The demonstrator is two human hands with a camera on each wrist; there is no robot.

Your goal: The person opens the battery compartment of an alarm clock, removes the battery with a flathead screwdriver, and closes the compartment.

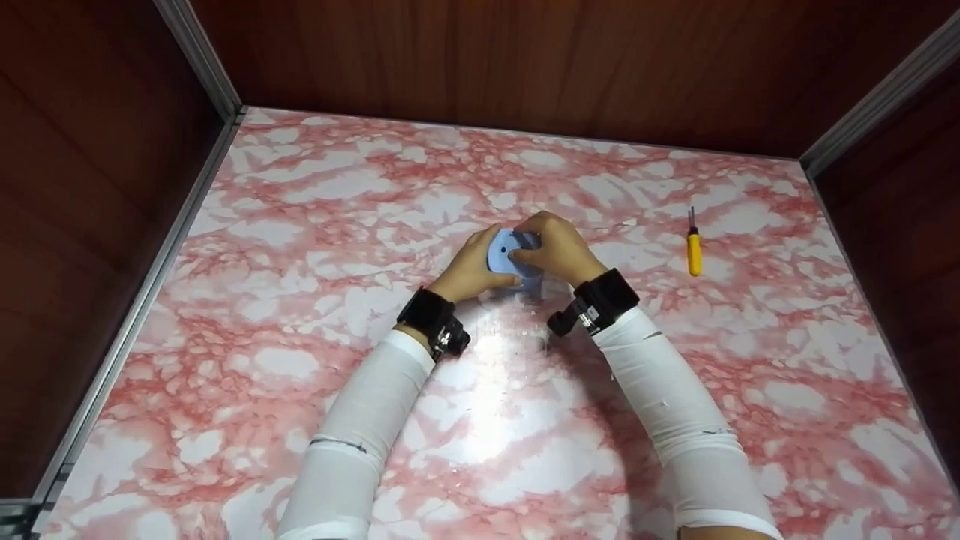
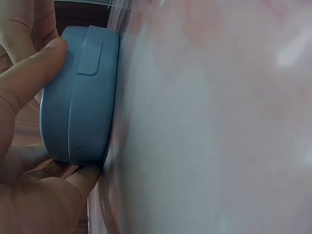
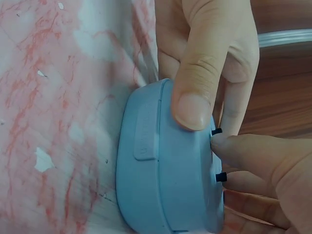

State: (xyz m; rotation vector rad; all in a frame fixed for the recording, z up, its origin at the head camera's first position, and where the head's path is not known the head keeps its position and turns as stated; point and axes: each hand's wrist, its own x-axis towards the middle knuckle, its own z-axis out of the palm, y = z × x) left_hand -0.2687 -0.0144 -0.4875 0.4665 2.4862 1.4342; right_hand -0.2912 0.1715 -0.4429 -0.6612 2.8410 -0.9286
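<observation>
A light-blue rounded plastic case (image 1: 501, 259), with a seam round its side and a small raised flap, stands on the tabletop. My left hand (image 1: 470, 268) grips it from the left, the thumb (image 3: 194, 109) pressed on its near side and fingers round the edge. Two small black screw-like pegs stick out of its upper face: one peg (image 3: 221, 177) stands free. At the other peg (image 3: 217, 131), the fingertips of my right hand (image 1: 556, 249) pinch close against the face. Part of that pinch is hidden behind the fingers.
A screwdriver (image 1: 694, 251) with a yellow handle lies to the right, its shaft pointing away. The pink-and-white marbled tabletop (image 1: 300, 360) is bounded by dark wood panels (image 1: 510, 67) at the back and both sides, with metal edging.
</observation>
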